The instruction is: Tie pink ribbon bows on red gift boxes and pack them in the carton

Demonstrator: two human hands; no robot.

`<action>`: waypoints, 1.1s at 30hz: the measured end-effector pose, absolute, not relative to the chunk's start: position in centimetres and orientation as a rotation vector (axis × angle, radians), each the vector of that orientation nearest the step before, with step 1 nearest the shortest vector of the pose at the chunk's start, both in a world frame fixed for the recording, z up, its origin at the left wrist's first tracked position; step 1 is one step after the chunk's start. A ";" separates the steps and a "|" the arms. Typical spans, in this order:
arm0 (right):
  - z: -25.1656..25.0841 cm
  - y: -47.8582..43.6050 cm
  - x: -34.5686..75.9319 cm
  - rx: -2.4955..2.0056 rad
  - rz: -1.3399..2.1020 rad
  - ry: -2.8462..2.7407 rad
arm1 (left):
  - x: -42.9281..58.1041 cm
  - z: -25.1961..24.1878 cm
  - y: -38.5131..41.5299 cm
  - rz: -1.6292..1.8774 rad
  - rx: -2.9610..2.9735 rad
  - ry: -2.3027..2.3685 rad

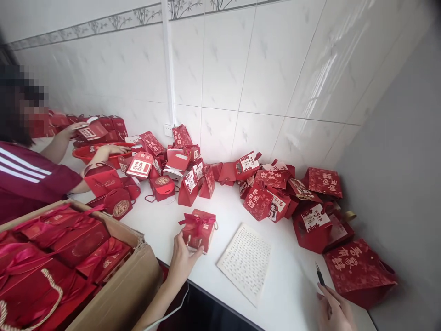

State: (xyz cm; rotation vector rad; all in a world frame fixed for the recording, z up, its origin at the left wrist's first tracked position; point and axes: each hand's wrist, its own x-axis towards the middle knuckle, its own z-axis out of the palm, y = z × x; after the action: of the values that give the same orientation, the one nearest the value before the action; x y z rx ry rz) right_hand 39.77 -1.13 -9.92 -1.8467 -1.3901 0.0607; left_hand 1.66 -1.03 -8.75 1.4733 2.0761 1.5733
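My left hand [184,257] is closed around the near side of a small red gift box [199,227] with a pink ribbon bow and rope handles, which rests on the white table. In my right hand [334,309], at the lower right, a black pen [320,275] is held with its tip pointing up and away. Between my hands lies a sheet of paper [246,263] covered in rows of handwriting. The pen is apart from the sheet. A large red gift box [360,271] with pale lettering stands just beyond my right hand.
A cardboard carton [120,280] full of ribboned red boxes fills the lower left. Piles of red gift boxes [258,200] line the tiled wall. At the left, a co-worker [31,179] in a maroon sleeve reaches into a red basin [81,151]. A grey wall bounds the right.
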 end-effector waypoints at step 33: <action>-8.7 5.9 34.2 -1.697 0.291 -1.490 | -1.6 0.5 5.8 0.952 1.883 1.591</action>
State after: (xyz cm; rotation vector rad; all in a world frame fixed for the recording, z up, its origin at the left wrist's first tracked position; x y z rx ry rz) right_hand 34.16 5.90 -8.71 -1.6969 -1.4899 0.2908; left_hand -1.61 5.80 0.51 1.8826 1.5906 0.9523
